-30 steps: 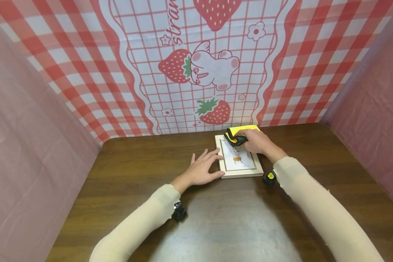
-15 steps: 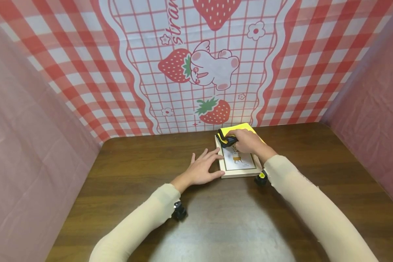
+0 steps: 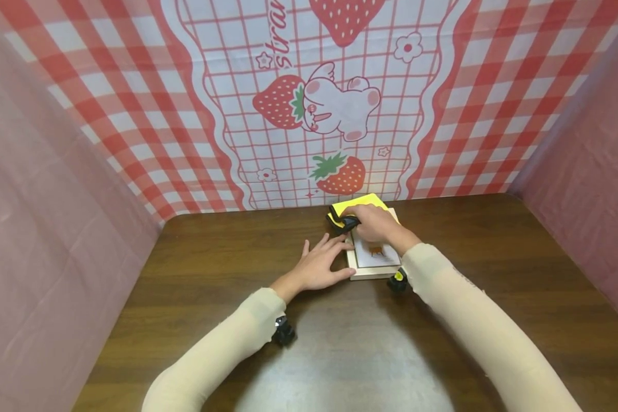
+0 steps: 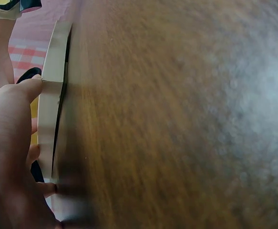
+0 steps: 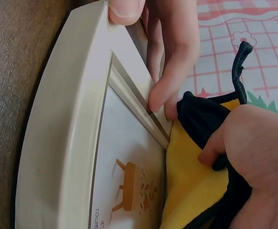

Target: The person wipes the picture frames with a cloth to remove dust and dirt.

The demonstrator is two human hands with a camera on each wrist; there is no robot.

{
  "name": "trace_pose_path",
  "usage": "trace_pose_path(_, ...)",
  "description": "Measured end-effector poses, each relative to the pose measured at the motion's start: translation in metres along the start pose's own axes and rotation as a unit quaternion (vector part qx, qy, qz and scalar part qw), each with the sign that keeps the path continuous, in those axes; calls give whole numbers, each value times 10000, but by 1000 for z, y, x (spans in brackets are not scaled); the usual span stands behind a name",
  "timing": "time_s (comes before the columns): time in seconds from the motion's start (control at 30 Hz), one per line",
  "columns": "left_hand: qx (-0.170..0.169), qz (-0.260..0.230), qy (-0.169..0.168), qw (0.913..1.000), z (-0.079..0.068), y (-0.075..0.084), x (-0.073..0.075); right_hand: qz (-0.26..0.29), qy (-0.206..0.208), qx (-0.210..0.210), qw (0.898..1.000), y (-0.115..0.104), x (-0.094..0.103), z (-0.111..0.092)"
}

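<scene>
A cream picture frame (image 3: 376, 273) lies flat on the table, its printed picture (image 5: 129, 167) of a plant on an orange stand facing up. Spread along the frame's left side, my left hand (image 3: 316, 268) rests with fingertips and thumb touching its edge. My right hand (image 3: 375, 224) grips a folded yellow cloth (image 3: 363, 200) with black edging and presses it over the far part of the frame. In the right wrist view the cloth (image 5: 191, 176) lies against the picture and inner border, close to the left fingers. The cloth and hand hide the upper picture.
The dark brown wooden table (image 3: 211, 257) spreads around the frame. Behind it hangs a red-and-white checked cloth (image 3: 185, 114) with strawberries, close to the table's back edge. Pink curtains (image 3: 46, 217) stand at both sides. A small black camera (image 3: 284, 332) is strapped on each wrist.
My right hand has slid the yellow cloth leftward across the far part of the frame, to its left edge. The left hand has stayed in place against the frame.
</scene>
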State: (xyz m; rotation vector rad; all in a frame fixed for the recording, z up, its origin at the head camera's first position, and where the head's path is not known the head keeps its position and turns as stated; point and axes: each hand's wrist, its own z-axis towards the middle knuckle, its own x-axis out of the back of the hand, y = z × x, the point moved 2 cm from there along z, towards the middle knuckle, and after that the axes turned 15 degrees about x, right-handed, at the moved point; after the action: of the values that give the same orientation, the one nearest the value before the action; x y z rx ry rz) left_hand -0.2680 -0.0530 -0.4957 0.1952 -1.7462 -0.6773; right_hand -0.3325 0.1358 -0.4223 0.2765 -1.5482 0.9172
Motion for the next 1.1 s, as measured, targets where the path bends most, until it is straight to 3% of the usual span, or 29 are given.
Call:
trace_pose_path(0.33, 20, -4, 34, 10000, 1, -3, -2, 18, -173, -80, 9998, 2, 2, -4)
trace_pose_path(0.67, -132, -24, 111, 9998, 1, -1, -4, -136, -148, -522, 9984, 12, 7, -14)
trace_pose_path(1.1, -175, 71, 89, 9998, -14, 11, 9, -193, 41, -829, 9964, 34, 14, -36)
